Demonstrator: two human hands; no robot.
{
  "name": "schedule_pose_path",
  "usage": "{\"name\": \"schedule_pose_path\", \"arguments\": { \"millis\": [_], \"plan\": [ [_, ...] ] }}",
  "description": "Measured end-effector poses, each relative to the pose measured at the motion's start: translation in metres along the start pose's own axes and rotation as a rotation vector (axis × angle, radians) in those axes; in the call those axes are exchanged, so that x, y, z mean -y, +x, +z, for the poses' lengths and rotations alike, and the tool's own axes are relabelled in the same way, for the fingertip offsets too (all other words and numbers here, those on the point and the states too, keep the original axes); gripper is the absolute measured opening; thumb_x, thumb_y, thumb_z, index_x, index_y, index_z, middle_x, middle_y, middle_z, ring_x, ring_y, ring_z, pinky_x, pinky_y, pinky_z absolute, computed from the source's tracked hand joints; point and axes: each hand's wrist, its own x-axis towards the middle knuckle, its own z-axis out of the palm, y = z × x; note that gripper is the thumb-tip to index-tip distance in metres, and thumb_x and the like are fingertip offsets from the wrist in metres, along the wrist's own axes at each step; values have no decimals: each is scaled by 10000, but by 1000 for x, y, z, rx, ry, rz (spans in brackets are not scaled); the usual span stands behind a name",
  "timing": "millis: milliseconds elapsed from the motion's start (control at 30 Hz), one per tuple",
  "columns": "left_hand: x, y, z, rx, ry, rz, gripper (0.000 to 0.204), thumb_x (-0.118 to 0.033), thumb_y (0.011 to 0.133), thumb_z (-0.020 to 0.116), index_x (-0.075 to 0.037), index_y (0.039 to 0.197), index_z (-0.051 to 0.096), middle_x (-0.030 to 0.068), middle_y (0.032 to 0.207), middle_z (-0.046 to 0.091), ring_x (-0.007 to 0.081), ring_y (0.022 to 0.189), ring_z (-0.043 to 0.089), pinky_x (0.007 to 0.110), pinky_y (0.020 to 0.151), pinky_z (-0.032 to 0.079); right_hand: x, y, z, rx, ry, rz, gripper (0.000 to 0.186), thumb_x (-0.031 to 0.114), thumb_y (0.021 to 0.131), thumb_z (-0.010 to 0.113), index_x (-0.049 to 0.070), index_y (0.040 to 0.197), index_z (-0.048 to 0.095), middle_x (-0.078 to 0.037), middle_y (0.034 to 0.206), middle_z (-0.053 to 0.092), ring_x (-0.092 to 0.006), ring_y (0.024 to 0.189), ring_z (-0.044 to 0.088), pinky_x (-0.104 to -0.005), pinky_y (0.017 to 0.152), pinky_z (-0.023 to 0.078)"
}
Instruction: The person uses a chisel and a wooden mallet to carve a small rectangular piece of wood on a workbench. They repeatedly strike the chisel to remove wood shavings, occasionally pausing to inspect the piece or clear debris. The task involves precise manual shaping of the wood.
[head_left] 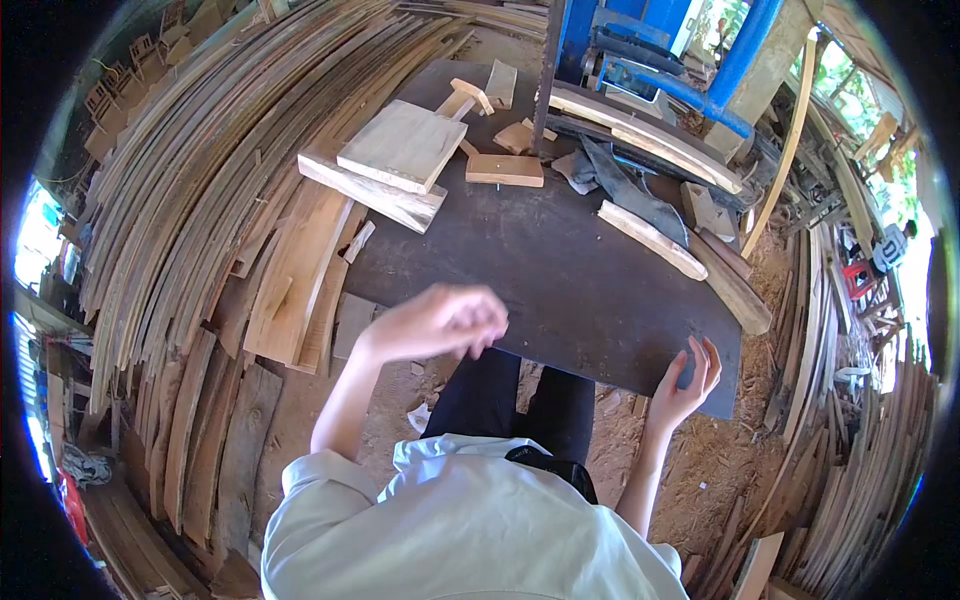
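Our left hand (445,322) is above the near side of the dark desk (560,260), blurred and with curled fingers; we see nothing in it but cannot tell whether it is clenched. Our right hand (688,382), by the desk's near right corner, is released, its fingers apart and holding nothing; we cannot tell whether it touches the desk. Beyond our left hand and slightly left, a square board (395,147) lies on a slab (325,172); beyond it and slightly right sits a block (505,171). Beyond our right hand lie a strip (652,240) and, farther off, a cloth (648,205).
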Motion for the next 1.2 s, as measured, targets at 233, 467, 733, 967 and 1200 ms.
{"name": "schedule_pose_path", "arguments": {
  "millis": [233,467,733,967,1200],
  "plan": [
    [56,133,-52,-497,798,-1,664,-397,753,751,86,1144,519,248,1151,562,369,1110,554,412,941,473,4,0,-2,-31,-54,-12,259,34,870,584,86,1117,639,-146,1246,499,-314,1175,462,-451,948,399],
    [89,180,-88,-282,860,-105,739,-430,646,816,61,1129,550,243,1161,562,355,1113,544,395,969,430,-4,-1,2,-64,-72,-36,259,40,864,588,69,1117,633,-174,1253,482,-351,1201,441,-491,966,389],
    [82,163,-85,-418,919,-84,830,-477,575,845,66,1134,559,189,1102,534,331,1078,532,400,970,419,0,-1,2,-80,-92,-30,250,42,866,589,68,1112,627,-146,1258,490,-336,1170,458,-471,987,401],
    [47,127,-51,-613,744,216,633,-434,638,826,3,1040,604,172,1100,537,343,1064,552,430,899,478,1,1,2,-64,-95,-25,262,29,843,600,65,1100,633,-161,1258,482,-345,1168,453,-463,956,425],
    [39,114,-37,-677,394,305,466,-414,826,706,13,992,623,125,745,670,262,661,665,321,635,509,0,0,1,-57,-98,-31,264,21,834,600,62,1092,636,-169,1255,476,-352,1174,444,-460,943,438]
  ]
}}
